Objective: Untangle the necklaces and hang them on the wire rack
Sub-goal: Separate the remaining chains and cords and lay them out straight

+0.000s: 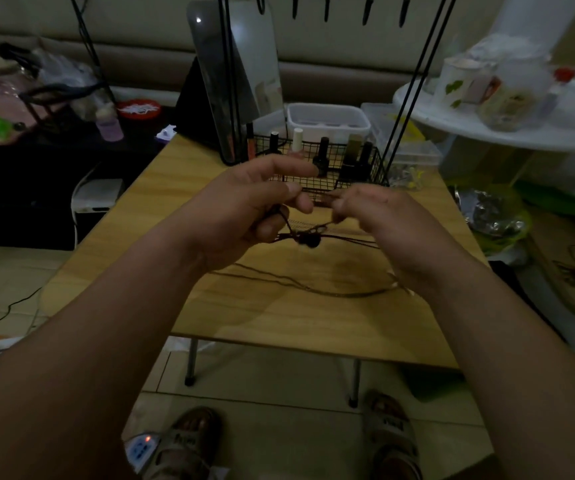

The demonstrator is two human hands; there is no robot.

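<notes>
Left hand (244,213): raised above the table; thumb and curled lower fingers pinch a dark cord at the left edge of the tangle; index finger stretched out toward the right
Right hand (379,216): raised level with the left, close beside it; fingers curled downward with the tips closed on a strand of cord; blurred, so the exact grip cannot be told
Necklaces (308,237): thin dark cords, held in the air between the 2 hands; a knotted cluster with a dark rounded bead hangs just under the fingertips; several strands run right beneath the right hand; loose lengths trail down and lie in long curves on the table under both wrists
Table (279,327): light wood-grain top on thin metal legs, directly below the hands
Wire rack (379,168): black, standing at the far side of the table, just behind the hands; mesh basket at its base, slim uprights rising out of the top of the frame, a row of dark hooks along the top edge
Nail polish bottles (322,154): upright inside the basket, mostly dark-capped, 1 with a white cap
Mirror (244,64): tilted back, behind the left upright of the rack
White tray (327,116): behind the basket, at the far table edge
Sandalled feet (189,441): on the tiled floor, on the near side of the table
</notes>
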